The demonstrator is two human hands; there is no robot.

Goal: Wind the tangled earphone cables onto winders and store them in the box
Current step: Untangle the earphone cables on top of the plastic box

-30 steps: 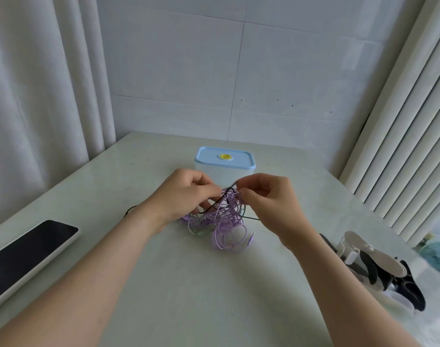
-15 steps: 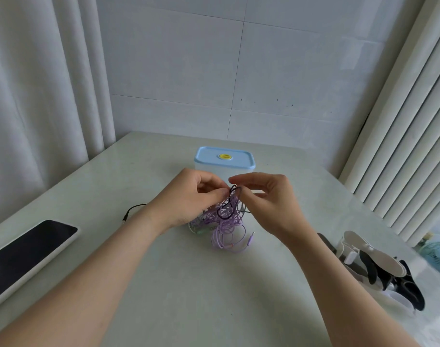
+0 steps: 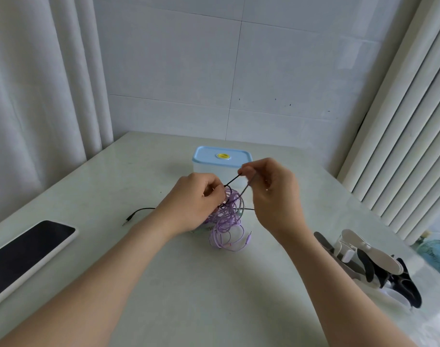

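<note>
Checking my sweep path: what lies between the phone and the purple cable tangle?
Head view: a black cable's plug end and the left forearm.

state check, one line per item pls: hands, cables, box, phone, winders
left hand: grips purple cable at the snarl
right hand: pinches black cable, raised
black cable: taut up to right hand, snarled in purple cable, plug end on table
purple cable: tangled heap, unwound
box: lid on
phone: face up, screen dark
winders: heaped at right, no cable on them

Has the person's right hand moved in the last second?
Yes. The right hand has risen toward the blue-lidded clear plastic box, pulling a thin black cable up.
</note>
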